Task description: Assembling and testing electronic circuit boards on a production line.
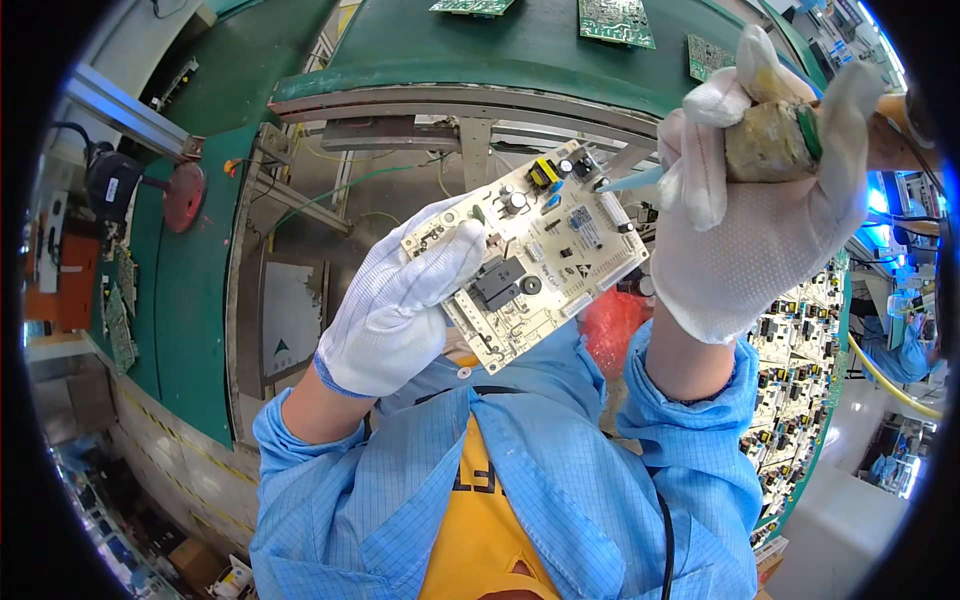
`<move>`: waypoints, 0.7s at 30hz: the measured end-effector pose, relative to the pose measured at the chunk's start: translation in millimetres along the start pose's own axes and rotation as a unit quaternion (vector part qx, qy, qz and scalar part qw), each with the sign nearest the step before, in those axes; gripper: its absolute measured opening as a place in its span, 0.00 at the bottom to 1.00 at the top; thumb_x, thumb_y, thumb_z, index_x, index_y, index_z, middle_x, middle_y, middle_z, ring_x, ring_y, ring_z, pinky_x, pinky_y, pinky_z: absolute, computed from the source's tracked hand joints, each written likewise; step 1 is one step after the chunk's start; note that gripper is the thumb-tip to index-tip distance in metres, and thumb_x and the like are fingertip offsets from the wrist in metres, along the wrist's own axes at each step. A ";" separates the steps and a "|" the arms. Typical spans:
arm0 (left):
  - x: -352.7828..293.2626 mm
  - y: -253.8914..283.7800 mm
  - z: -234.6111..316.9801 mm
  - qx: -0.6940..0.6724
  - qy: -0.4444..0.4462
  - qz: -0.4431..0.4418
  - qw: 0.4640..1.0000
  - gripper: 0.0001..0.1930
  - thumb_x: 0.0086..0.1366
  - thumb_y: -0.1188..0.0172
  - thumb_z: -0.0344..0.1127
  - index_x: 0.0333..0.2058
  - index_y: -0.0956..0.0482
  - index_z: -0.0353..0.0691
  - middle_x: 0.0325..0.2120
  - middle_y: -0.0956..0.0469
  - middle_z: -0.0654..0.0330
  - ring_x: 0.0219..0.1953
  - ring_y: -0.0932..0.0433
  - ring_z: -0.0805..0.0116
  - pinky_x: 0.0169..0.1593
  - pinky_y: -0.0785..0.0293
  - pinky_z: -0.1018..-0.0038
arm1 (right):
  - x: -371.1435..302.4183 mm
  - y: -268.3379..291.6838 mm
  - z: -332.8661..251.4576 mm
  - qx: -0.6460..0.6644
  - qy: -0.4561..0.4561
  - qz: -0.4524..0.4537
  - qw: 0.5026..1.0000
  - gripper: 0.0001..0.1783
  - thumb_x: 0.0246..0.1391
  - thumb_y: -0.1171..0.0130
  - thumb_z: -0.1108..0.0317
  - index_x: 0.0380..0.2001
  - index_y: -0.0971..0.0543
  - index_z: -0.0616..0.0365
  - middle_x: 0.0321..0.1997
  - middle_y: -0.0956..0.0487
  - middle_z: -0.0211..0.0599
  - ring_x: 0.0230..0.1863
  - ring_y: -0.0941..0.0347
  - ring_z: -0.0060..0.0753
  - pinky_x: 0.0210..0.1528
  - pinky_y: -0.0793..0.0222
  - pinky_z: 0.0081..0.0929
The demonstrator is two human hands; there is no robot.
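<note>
My left hand (pixel 400 300), in a white dotted glove, grips a cream circuit board (pixel 560 255) by its left edge, thumb on top. The board is tilted and carries a black relay block, a yellow transformer, capacitors and white connectors along its right side. My right hand (pixel 750 220), gloved too, is closed around a thick tool wrapped in worn tan material (pixel 765 145) with a green band. A pale blue pointed tip (pixel 632 182) extends from that hand to the board's upper right edge. Whether it touches a part there, I cannot tell.
Beyond the board runs a green conveyor belt (pixel 400 60) with several green circuit boards (pixel 615 22). At the right stand many cream boards (pixel 795 390) in rows. A red round disc (pixel 184 197) on a dark device is at the left. A red plastic bag (pixel 612 330) lies below.
</note>
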State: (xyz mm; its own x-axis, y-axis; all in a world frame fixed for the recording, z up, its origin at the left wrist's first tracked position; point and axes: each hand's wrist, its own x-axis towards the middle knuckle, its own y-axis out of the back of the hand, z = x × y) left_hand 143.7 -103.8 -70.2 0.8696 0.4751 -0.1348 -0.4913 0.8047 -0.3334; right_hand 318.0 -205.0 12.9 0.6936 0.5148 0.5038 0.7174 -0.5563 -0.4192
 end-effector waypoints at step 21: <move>-6.8 5.2 -0.4 -0.258 0.027 0.031 0.965 0.21 0.74 0.56 0.39 0.58 0.35 0.29 0.54 0.27 0.47 0.55 0.25 0.57 0.57 0.25 0.63 | -6.9 8.6 6.0 -0.064 0.070 -0.014 0.995 0.32 0.67 0.63 0.44 0.43 0.24 0.65 0.33 0.21 0.44 0.16 0.34 0.22 0.21 0.40 0.22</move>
State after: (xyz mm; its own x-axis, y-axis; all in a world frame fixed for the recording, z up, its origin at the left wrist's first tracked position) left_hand 135.2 -103.0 -71.4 0.8475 0.4859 -0.2136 -0.4646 0.4843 -0.7414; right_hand 319.8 -209.4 1.3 0.6519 0.4393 0.6181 0.7155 -0.6263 -0.3095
